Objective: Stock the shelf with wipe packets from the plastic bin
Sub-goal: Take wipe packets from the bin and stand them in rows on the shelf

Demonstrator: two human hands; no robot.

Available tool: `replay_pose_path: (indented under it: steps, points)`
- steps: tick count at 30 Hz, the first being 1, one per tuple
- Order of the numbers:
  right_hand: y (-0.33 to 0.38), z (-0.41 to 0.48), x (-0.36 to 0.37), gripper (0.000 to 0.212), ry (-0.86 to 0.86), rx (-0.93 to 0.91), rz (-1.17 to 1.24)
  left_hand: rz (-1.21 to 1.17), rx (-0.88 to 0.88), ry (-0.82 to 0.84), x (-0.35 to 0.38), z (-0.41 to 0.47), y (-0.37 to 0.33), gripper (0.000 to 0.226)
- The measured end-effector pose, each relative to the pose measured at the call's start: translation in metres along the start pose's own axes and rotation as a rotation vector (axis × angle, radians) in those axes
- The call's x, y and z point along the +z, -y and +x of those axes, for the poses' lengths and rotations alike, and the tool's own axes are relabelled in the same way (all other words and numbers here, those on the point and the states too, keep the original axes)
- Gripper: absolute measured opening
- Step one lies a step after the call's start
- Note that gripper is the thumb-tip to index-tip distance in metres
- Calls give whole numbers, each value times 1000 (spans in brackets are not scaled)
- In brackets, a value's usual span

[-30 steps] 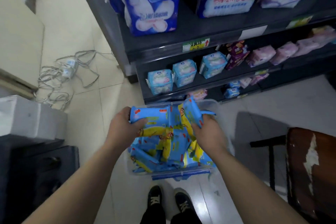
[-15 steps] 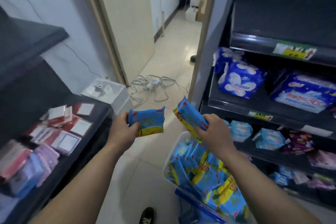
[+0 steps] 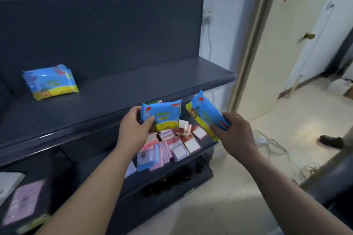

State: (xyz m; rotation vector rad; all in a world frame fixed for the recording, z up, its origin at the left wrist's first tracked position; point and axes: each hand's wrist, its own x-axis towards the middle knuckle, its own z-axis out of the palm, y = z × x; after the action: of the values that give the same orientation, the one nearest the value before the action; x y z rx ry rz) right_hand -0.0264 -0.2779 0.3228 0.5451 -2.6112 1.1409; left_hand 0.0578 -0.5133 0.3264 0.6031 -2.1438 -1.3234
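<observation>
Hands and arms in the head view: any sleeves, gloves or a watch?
The left hand and right hand wear no gloves, and no watch or ring is visible. No sleeves show anywhere up to the frame edge.

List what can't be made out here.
All head view.
- Print on left packet in left hand and right packet in right hand: blurred.
- Stack on top shelf: count unclear, packets overlap.
- Cards: partly behind both hands.
- Plastic bin: outside the frame.
- Shoe: wearer cut off by right edge.
</observation>
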Motion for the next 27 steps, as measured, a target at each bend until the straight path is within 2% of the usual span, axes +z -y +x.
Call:
replay_pose_path:
  steps: [6,13,22,27]
  points:
    - [116,49,91,19,54,-202,89,-39,-7,-228,-130,52,27,16]
    - [210,81,176,19,169,-187,185,-108,-102,-322,-231,107,76,16]
    - [247,132,243,19,260,-207,202,-109,-224,-348,-265,182,126,19]
    - [261,174,270,9,397,-219,253,-66,-288,-355,-269,220,148,26]
